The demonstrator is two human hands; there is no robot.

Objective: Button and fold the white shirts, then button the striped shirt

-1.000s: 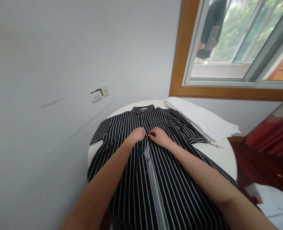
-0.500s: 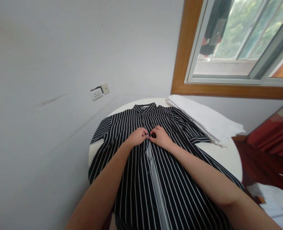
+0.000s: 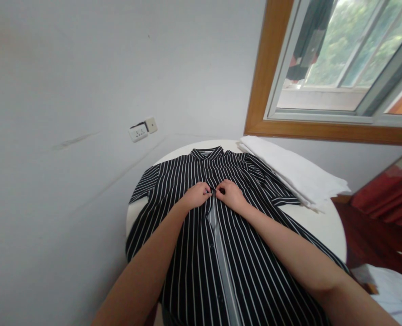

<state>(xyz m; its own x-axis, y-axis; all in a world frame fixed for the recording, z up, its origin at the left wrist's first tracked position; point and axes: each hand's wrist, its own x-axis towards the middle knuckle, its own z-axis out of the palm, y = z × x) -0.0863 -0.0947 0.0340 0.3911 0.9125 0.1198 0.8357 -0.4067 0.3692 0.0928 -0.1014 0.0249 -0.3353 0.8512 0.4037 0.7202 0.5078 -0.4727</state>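
A black shirt with white stripes [image 3: 187,244] lies face up, its collar at the far side and its hem toward me. Its front is fastened near the collar; below my hands the two front edges part and a grey strip of the inside shows. My left hand [image 3: 198,194] pinches the left front edge at mid-chest. Opposite it, my right hand [image 3: 230,195] pinches the right front edge, with a small gap between the fingertips. Dark buttons show lower on the left edge. Any button between my fingers is too small to make out.
The shirt rests on a round white table [image 3: 326,226] against the wall. Folded white cloth [image 3: 292,167] lies at the table's far right, beside a sleeve. A wall socket [image 3: 138,132] is at the left, and a wood-framed window [image 3: 255,113] at the right. More white cloth [image 3: 391,290] sits lower right.
My fingertips, which met at the shirt's front, have drawn slightly apart, and the front edges now show a small gap between them. The view has shifted a little.
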